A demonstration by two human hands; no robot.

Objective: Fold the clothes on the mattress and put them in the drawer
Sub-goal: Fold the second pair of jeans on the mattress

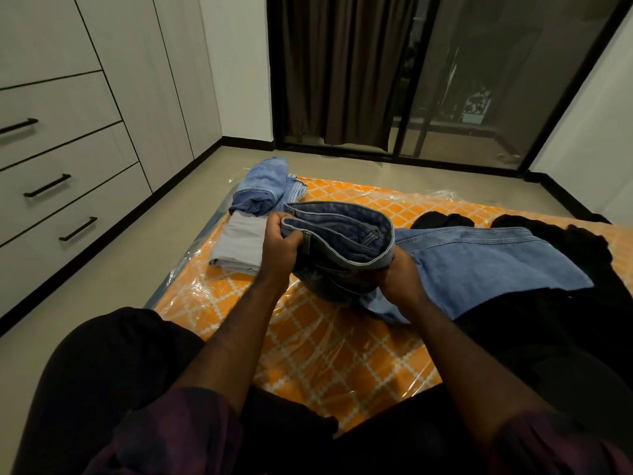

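Left hand [279,246]: fingers curled round the waistband end of the jeans [342,241], gripping. Right hand [399,274]: gripping the same bundle at its other side. Jeans: bunched between both hands, legs trailing away to the right of the right hand across the mattress [325,351]; long axis runs left to right, so the right hand is nearer the loose length. Beyond the left hand: folded grey garment [236,248], rolled blue denim [262,190]. Far left: drawers [61,186], shut.
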